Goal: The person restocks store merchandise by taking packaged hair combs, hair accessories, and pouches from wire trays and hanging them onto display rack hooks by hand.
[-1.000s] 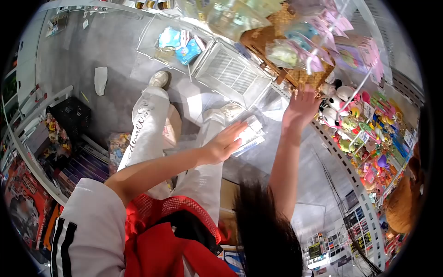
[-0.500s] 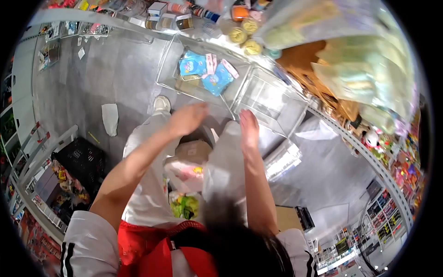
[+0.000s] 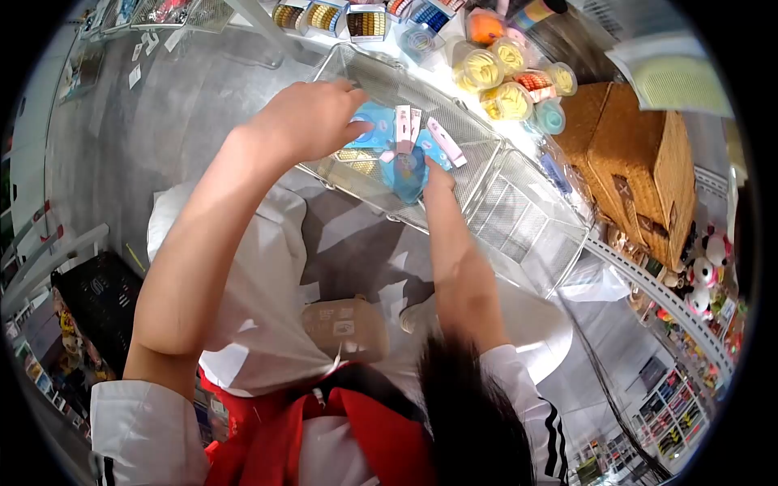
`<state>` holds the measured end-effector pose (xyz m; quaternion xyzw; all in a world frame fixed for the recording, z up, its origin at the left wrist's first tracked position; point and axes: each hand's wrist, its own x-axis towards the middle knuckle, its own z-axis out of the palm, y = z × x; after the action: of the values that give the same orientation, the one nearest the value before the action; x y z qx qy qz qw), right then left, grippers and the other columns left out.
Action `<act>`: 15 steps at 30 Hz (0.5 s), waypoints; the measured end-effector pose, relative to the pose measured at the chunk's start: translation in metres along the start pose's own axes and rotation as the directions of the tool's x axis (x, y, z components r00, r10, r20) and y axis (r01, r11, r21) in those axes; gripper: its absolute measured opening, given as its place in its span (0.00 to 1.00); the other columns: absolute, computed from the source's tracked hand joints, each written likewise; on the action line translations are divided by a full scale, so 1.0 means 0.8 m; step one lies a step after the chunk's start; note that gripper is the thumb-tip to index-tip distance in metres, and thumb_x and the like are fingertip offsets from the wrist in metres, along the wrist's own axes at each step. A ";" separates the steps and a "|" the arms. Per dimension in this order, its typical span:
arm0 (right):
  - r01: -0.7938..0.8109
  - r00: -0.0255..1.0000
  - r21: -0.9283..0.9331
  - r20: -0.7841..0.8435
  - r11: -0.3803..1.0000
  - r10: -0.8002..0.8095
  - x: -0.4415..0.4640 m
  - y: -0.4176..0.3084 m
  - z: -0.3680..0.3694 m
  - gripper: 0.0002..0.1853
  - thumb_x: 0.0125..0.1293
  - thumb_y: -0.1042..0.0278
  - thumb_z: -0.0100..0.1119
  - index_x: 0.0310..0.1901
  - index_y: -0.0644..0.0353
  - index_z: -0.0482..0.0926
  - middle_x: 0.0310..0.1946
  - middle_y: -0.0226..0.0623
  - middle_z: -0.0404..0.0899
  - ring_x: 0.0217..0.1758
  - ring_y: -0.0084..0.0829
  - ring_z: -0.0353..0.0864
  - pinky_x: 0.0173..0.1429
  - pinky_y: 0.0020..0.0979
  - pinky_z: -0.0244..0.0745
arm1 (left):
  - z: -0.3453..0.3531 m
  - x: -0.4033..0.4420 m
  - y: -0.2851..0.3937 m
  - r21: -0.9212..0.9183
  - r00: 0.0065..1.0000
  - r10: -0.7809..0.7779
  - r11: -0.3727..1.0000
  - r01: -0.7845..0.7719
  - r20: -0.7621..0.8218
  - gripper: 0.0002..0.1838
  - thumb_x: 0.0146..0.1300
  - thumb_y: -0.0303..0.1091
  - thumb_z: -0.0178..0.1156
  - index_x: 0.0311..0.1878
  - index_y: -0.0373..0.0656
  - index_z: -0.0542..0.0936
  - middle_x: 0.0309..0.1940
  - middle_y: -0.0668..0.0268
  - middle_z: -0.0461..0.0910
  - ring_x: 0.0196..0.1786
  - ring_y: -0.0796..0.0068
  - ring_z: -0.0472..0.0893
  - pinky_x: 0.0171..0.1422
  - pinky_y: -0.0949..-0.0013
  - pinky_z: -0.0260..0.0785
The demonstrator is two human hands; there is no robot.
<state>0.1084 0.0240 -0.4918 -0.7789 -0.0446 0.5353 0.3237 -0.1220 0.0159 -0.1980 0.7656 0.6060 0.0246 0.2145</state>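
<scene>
A wire mesh basket (image 3: 340,65) holds blue packets and pink-and-white narrow boxes (image 3: 403,130). My left hand (image 3: 304,121) is over the basket's left side, thumb and fingers apart, beside the left blue packet (image 3: 374,121). I cannot make out whether the thumb touches it. At the nearer, right blue packet (image 3: 405,174), my right hand (image 3: 439,180) has its fingers closed on the edge. Part of that hand's grip is hidden behind the packet. Something gold-patterned (image 3: 356,162) lies at the basket's bottom left.
Another wire basket (image 3: 527,215) adjoins on the right. Behind stand round tubs with yellow contents (image 3: 478,71) and boxes of coiled bands (image 3: 366,23). A brown woven case (image 3: 624,162) stands at right. On the floor are a beige bag (image 3: 344,324) and a black crate (image 3: 97,300).
Both hands have moved forward from above my knees into the basket, the right one taking hold of a blue packet. My view has shifted closer to the baskets.
</scene>
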 end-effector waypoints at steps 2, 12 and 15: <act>0.045 0.999 -0.037 -0.002 0.998 -0.045 -0.020 -0.016 0.001 0.20 0.45 0.73 0.67 0.39 0.76 0.74 0.39 0.46 0.78 0.38 0.36 0.78 0.42 0.33 0.72 | -0.007 -0.002 0.005 0.003 0.997 0.026 1.000 -0.026 0.067 0.15 0.57 0.40 0.53 0.40 0.37 0.74 0.36 0.56 0.77 0.39 0.54 0.77 0.43 0.57 0.69; 0.629 0.776 -0.170 0.205 0.759 -0.597 -0.169 -0.128 -0.089 0.18 0.44 0.73 0.66 0.39 0.70 0.76 0.33 0.40 0.79 0.34 0.30 0.77 0.41 0.29 0.70 | -0.040 -0.042 0.045 -0.073 0.999 0.035 0.997 -0.038 -0.041 0.24 0.63 0.47 0.47 0.56 0.41 0.66 0.53 0.54 0.69 0.53 0.59 0.71 0.55 0.63 0.64; 0.704 0.572 0.106 0.500 0.702 -0.650 -0.263 -0.182 -0.141 0.17 0.49 0.73 0.64 0.42 0.69 0.74 0.36 0.37 0.79 0.36 0.26 0.77 0.42 0.26 0.70 | -0.033 -0.035 0.065 -0.337 0.990 0.049 0.937 -0.091 -0.131 0.28 0.63 0.50 0.46 0.61 0.41 0.61 0.56 0.54 0.67 0.56 0.60 0.70 0.57 0.64 0.63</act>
<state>0.1573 -0.0008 -0.2173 -0.5501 -0.4495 0.5500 0.4391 -0.0896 -0.0112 -0.1489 0.7348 0.5768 0.1832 0.3062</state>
